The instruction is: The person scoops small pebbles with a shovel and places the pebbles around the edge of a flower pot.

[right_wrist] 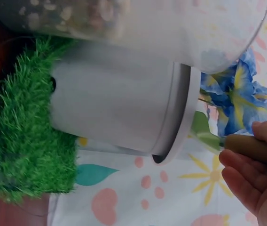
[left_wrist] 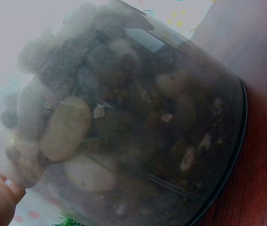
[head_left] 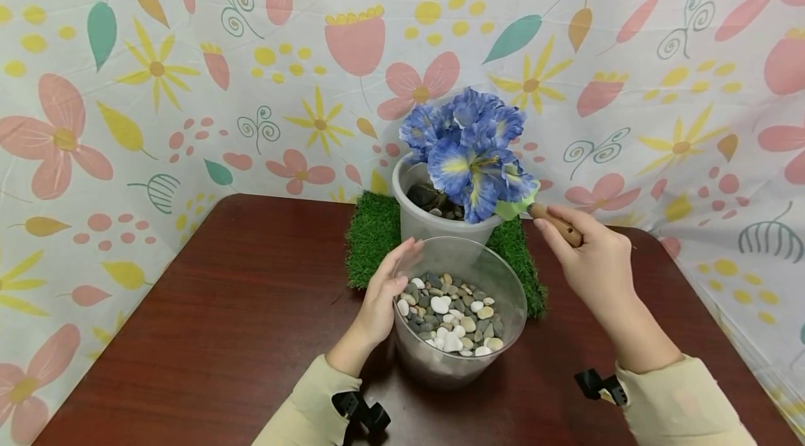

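Note:
My right hand (head_left: 600,257) grips the wooden handle of a small trowel (head_left: 556,224). Its light green blade reaches the right rim of a white flower pot (head_left: 434,222), beneath blue iris blooms (head_left: 472,152). In the right wrist view, the trowel blade (right_wrist: 204,132) tilts over the pot's rim, its tip hidden. My left hand (head_left: 376,296) rests along the left side of a clear plastic bucket (head_left: 509,278), fingers fairly straight at the rim. Grey, tan and white pebbles (head_left: 449,313) lie in the bucket; the left wrist view shows dark, soil-like material below the pebbles (left_wrist: 67,127).
Behind the bucket, the pot stands on a piece of artificial grass (head_left: 374,240). Both rest on a dark red-brown wooden table (head_left: 251,320). A flower-printed cloth (head_left: 189,96) hangs close behind the table. Inside the pot are dark soil and stones (head_left: 434,201).

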`<state>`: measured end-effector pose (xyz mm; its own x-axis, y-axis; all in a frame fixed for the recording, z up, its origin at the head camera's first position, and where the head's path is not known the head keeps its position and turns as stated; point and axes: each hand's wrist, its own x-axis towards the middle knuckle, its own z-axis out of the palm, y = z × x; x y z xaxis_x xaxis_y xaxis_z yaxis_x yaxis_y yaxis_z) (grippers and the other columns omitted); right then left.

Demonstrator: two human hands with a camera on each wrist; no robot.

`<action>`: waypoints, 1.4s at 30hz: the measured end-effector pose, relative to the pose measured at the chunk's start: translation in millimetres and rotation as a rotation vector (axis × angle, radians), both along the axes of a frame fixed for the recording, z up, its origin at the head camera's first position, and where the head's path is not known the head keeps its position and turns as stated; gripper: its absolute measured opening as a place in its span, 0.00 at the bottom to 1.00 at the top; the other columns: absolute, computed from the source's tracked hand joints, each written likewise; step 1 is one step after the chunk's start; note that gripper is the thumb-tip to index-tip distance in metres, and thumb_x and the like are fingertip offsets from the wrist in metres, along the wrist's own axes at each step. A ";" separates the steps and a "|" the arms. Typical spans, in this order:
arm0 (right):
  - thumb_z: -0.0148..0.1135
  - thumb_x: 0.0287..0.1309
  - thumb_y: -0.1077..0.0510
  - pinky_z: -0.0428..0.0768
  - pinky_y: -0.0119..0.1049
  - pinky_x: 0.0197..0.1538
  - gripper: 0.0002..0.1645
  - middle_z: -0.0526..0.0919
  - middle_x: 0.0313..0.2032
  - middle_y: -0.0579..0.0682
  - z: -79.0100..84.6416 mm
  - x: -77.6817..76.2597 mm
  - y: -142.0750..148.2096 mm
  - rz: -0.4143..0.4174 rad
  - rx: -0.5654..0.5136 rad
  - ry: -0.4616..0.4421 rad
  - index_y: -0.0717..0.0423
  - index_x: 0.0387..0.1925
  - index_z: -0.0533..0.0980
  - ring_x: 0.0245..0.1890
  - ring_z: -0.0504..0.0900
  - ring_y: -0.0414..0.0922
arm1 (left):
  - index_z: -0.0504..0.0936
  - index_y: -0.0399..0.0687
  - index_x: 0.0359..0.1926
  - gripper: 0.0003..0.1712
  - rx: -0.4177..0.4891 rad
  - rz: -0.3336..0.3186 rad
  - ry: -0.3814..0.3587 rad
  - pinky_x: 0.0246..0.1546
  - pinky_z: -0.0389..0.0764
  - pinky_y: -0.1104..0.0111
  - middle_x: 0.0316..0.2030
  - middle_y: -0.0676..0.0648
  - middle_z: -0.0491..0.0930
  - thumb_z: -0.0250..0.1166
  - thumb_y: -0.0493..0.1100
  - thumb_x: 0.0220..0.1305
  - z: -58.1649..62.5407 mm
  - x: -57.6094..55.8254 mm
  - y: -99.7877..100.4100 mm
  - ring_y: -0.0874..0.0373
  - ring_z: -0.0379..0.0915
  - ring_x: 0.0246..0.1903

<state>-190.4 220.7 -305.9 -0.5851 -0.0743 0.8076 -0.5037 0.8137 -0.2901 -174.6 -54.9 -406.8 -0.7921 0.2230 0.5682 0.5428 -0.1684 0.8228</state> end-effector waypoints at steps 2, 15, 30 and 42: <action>0.72 0.43 0.65 0.65 0.20 0.23 0.20 0.86 0.29 0.60 -5.0 -0.2 -0.1 -0.005 -0.015 0.023 0.59 0.44 0.83 0.17 0.76 0.47 | 0.53 0.29 0.69 0.33 0.001 0.000 0.007 0.62 0.63 0.42 0.65 0.28 0.61 0.39 0.38 0.63 0.1 -0.2 0.2 0.32 0.59 0.63; 0.70 0.45 0.65 0.59 0.18 0.19 0.18 0.84 0.26 0.65 -31.6 -0.5 -3.7 -0.023 -0.266 0.049 0.61 0.43 0.83 0.13 0.60 0.22 | 0.52 0.27 0.69 0.33 -0.012 0.002 0.023 0.61 0.63 0.41 0.65 0.28 0.61 0.38 0.36 0.63 1.7 -2.4 1.9 0.32 0.60 0.63; 0.68 0.49 0.62 0.70 0.12 0.26 0.17 0.87 0.26 0.53 -53.0 9.7 -6.7 -0.065 -0.494 -0.071 0.56 0.45 0.84 0.22 0.74 0.17 | 0.52 0.29 0.69 0.33 -0.022 -0.002 0.011 0.61 0.63 0.41 0.65 0.28 0.61 0.38 0.39 0.64 2.2 0.5 2.3 0.33 0.60 0.63; 0.64 0.51 0.68 0.79 0.22 0.24 0.18 0.82 0.23 0.25 -55.8 14.9 -5.7 0.130 -0.661 -0.115 0.66 0.47 0.80 0.21 0.83 0.28 | 0.51 0.28 0.69 0.33 -0.018 -0.011 0.005 0.60 0.63 0.40 0.66 0.29 0.60 0.38 0.39 0.64 1.5 0.9 -0.4 0.32 0.59 0.63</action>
